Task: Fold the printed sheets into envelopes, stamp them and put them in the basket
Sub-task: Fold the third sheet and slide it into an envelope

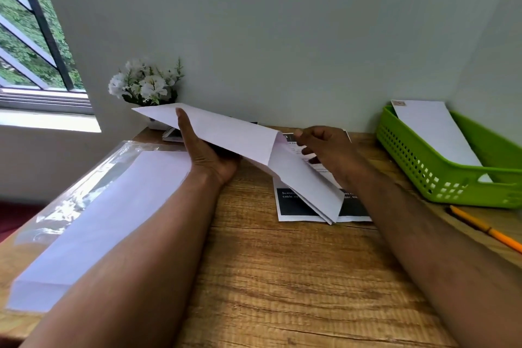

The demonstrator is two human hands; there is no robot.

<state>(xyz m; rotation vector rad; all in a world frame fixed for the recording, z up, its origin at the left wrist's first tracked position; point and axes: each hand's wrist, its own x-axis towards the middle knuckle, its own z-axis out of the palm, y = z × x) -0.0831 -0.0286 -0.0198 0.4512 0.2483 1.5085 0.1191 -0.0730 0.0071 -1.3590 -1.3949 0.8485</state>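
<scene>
My left hand (206, 150) holds a long white envelope (223, 130) from below, lifted above the wooden desk, its open end pointing right. A folded white sheet (308, 186) sticks out of that open end and slants down toward the desk. My right hand (327, 150) is at the mouth of the envelope, fingers bent around the folded sheet. Under them lies a printed sheet (293, 209) with black blocks. A green plastic basket (423, 161) at the right holds one stamped envelope (435, 127).
A plastic-wrapped stack of white envelopes (93, 223) lies at the left of the desk (282, 277). A pot of white flowers (147, 85) and a small notepad (171, 134) stand at the back by the wall. An orange pencil (485, 230) lies at the right edge.
</scene>
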